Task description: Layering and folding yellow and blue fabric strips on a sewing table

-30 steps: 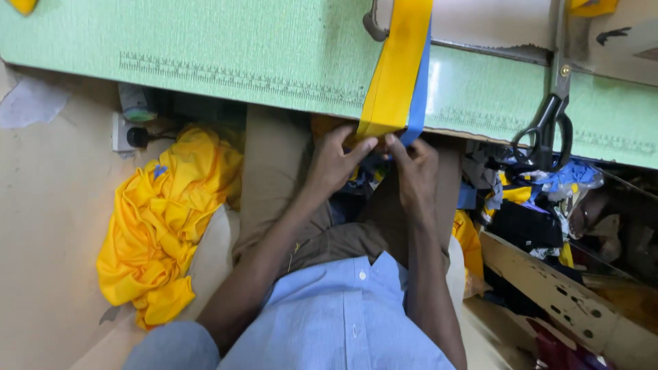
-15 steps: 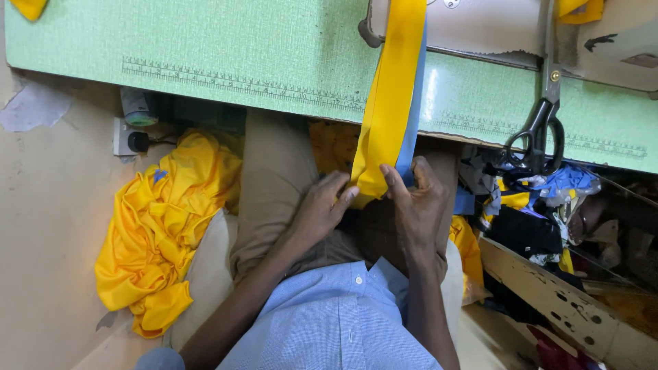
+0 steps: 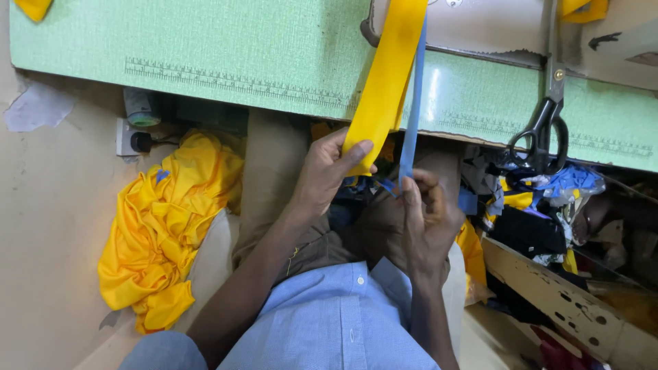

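left hand (image 3: 322, 175) grip pinching yellow fabric strip (image 3: 385, 82) | right hand (image 3: 425, 219) grip pinching blue fabric strip (image 3: 410, 130) | black scissors (image 3: 543, 130) at 2 o'clock on green worktop (image 3: 226, 48)

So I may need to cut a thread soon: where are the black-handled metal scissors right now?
The black-handled metal scissors lie on the right of the head view, on the green table top, handles overhanging its front edge above the fabric scraps.

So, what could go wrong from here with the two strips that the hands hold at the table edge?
The left hand pinches the yellow strip and the right hand the thin blue strip, so the layers may slip out of line. The black scissors overhang the table edge and might fall.
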